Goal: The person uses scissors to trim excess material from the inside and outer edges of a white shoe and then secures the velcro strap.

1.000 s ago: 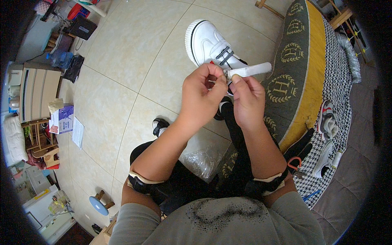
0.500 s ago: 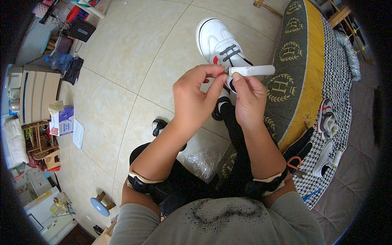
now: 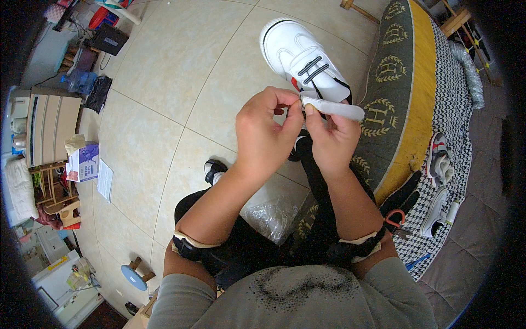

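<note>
A white sneaker [image 3: 307,60] with dark elastic laces and a red patch is held up beyond my hands, toe pointing away to the upper left. Across its heel end lies a white strap [image 3: 339,109], its rounded tip sticking out to the right. My right hand [image 3: 335,143] is closed on this strap, thumb on top near its left end. Finger and thumb of my left hand [image 3: 266,129] pinch together at that same left end; the small part between them is hidden. How the strap joins the sneaker cannot be seen.
At the right, a grey and yellow cushion edge [image 3: 402,131] borders a houndstooth cloth [image 3: 457,137] holding more shoes [image 3: 438,159] and an orange-handled tool [image 3: 395,218]. Clear plastic wrap [image 3: 271,216] lies on the tiled floor by my legs. A blue-topped stool [image 3: 134,277] stands lower left.
The sneaker has shifted slightly up and right, turning a little. The strap's free end has tilted downward as my right hand turned. Both hands keep their pinch.
</note>
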A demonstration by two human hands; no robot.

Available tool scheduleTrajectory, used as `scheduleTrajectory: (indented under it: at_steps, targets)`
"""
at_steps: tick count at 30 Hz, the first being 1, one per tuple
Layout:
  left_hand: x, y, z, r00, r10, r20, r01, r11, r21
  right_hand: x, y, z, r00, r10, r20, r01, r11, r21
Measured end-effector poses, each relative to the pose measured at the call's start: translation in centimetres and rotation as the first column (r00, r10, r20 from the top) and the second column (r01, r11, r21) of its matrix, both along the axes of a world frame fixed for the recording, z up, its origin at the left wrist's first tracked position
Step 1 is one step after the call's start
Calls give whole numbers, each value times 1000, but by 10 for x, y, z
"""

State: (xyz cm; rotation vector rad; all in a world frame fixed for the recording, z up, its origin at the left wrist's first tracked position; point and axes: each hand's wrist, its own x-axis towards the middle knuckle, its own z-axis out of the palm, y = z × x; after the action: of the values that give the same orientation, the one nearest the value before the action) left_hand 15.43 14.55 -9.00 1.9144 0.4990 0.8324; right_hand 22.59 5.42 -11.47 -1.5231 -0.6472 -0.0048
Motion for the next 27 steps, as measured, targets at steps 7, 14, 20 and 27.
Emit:
scheduleTrajectory:
  at_steps: [7,14,20,27]
  targets:
    - [0,0,0,999,34,-25,-31,994,104,-6,-3,-4,989,8,-147,-10,1000,-11]
    - [2,-2,1,999,-29,14,30,997,-77,-9,1,-1,909,33,-416,21,992,125]
    - [0,2,5,995,-99,-15,86,925,-370,-1,-3,-6,973,-21,-230,32,998,47]
    - [0,1,8,989,-137,-61,104,920,-377,2,-1,-3,996,-30,79,29,999,19]
